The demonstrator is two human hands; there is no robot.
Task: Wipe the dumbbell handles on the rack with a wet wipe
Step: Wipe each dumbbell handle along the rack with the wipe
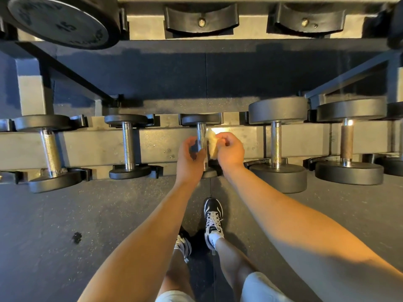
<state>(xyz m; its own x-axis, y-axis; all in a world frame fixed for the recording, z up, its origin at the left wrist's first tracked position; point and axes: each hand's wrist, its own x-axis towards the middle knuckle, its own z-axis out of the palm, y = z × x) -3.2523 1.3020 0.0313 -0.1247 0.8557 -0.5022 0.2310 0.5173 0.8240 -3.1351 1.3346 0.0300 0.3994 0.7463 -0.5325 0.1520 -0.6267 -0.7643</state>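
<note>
Both hands met at the middle dumbbell (201, 122) on the rack's (165, 142) near, lower tier. The wipe (212, 144), a pale crumpled sheet, lay against the right side of that dumbbell's handle (201, 134), touching the knurled steel about midway along. The right hand (230, 150) pinched the wipe between its thumb and curled fingers, its knuckles turned up. The left hand (190, 156) sat on the handle's left side with its fingers curled in and its thumb lying across the bar's near part; it seemed to grip the handle, though whether it also caught an edge of the wipe could not be told. The dumbbell's near head was mostly hidden under the wrists.

Two smaller dumbbells lay to the left, one just beside (128, 147) and one at the far left (50, 151). Two bigger ones lay to the right (276, 144), the farthest (346, 141) with a browner handle. All rested in black cradles, handles running near to far.

On the far, upper tier a dumbbell head marked 15 (63, 22) sat at the left, with two bare cradles (201, 20) (309, 18) to its right. Below the forearms, two black-and-white shoes (213, 221) stood on the dark speckled floor (87, 214), the left one (184, 245) nearer.
</note>
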